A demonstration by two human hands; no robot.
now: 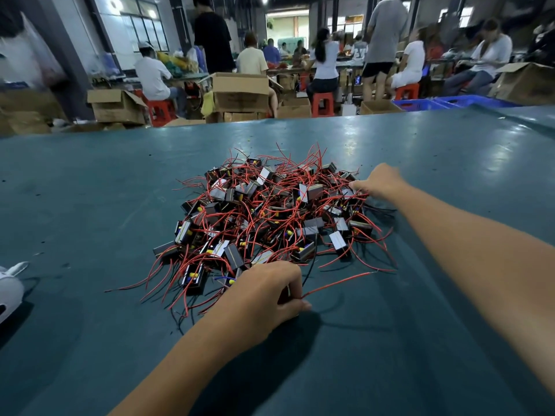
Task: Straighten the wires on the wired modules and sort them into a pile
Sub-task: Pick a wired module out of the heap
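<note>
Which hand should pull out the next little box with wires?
Probably the left hand. It sits at the near edge of the pile of modules and already grips something with a red wire trailing out. The right hand reaches to the far side, fingers in the tangle.

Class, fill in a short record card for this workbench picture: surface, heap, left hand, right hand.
surface: teal table
heap: tangled wired modules, red wires sticking out
left hand: left hand at the heap's near edge, fingers curled round a module, red wire trailing out
right hand: right hand reaching into the heap's far right side; grip unclear
</note>
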